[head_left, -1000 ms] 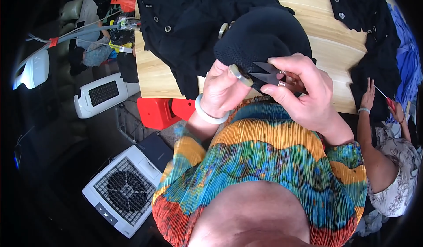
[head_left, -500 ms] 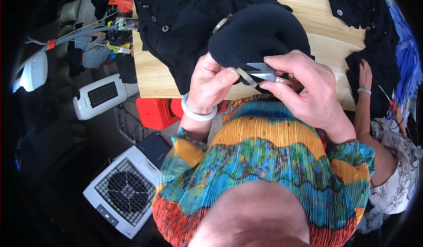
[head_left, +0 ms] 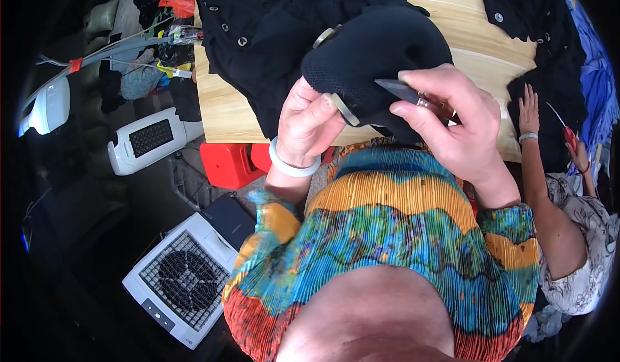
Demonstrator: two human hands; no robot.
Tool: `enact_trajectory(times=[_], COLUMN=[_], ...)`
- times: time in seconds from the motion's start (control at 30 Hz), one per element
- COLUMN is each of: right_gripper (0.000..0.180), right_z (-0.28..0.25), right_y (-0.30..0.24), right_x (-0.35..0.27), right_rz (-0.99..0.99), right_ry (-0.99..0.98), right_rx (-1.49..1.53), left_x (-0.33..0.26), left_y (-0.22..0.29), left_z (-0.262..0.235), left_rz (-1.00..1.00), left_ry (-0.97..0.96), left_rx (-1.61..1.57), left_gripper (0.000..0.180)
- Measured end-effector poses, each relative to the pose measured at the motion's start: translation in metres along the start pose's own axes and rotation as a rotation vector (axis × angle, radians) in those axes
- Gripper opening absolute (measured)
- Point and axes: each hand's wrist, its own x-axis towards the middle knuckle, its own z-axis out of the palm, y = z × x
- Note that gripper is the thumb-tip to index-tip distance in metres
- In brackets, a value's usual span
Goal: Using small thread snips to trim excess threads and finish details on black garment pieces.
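A black knit garment (head_left: 387, 45) hangs raised over the table's near edge, gripped by my left hand (head_left: 307, 120) between thumb and fingers. Beside that thumb a round button (head_left: 345, 109) stands edge-on from the cloth. Another button (head_left: 324, 37) sits farther up the same edge. My right hand (head_left: 455, 113) is closed around small thread snips (head_left: 413, 94), whose pointed blades lie together in front of the cloth, a little right of the near button. Part of the snips is hidden by my fingers.
On the wooden table (head_left: 226, 113) lies more black buttoned cloth (head_left: 248, 58). At the right, a co-worker's hand (head_left: 529, 110) rests flat on a black garment (head_left: 542, 142); their other hand holds red-handled scissors (head_left: 569, 139). Red stools (head_left: 223, 166) and a white fan unit (head_left: 187, 281) stand at lower left.
My right hand has drawn the snips slightly right, away from the button, and the blades have come together. My left hand and the near button have shifted a little left.
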Motion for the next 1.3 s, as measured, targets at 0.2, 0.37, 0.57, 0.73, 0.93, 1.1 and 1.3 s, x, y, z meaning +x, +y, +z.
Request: enact_trajectory(times=[0.2, 0.37, 0.57, 0.73, 0.93, 1.1, 1.3], right_gripper=[0.034, 0.029, 0.022, 0.022, 0.033, 0.034, 0.03], right_z=[0.005, 0.008, 0.005, 0.005, 0.008, 0.012, 0.015], right_y=[0.009, 0.007, 0.004, 0.007, 0.01, 0.013, 0.032], right_x=[-0.007, -0.004, -0.003, -0.002, -0.005, -0.002, -0.002], right_rz=[-0.009, -0.07, 0.057, 0.062, 0.128, -0.167, -0.123], right_ry=[-0.043, -0.029, 0.039, 0.043, 0.138, 0.099, 0.108], right_rx=[0.064, 0.02, 0.025, 0.052, 0.289, -0.074, -0.06], left_x=[0.004, 0.001, -0.002, 0.0, 0.004, 0.014, 0.021], left_y=[-0.006, -0.007, -0.01, -0.014, -0.012, -0.01, -0.015], left_z=[-0.004, -0.008, -0.004, -0.011, -0.003, 0.007, 0.015], left_rz=[0.011, -0.001, -0.088, -0.093, -0.111, -0.144, -0.115], left_ry=[0.009, -0.086, 0.026, -0.046, 0.155, 0.283, 0.399], left_rx=[-0.043, -0.02, -0.282, -0.388, -0.283, -0.017, 0.044], left_gripper=[0.041, 0.043, 0.052, 0.053, 0.044, 0.022, 0.01])
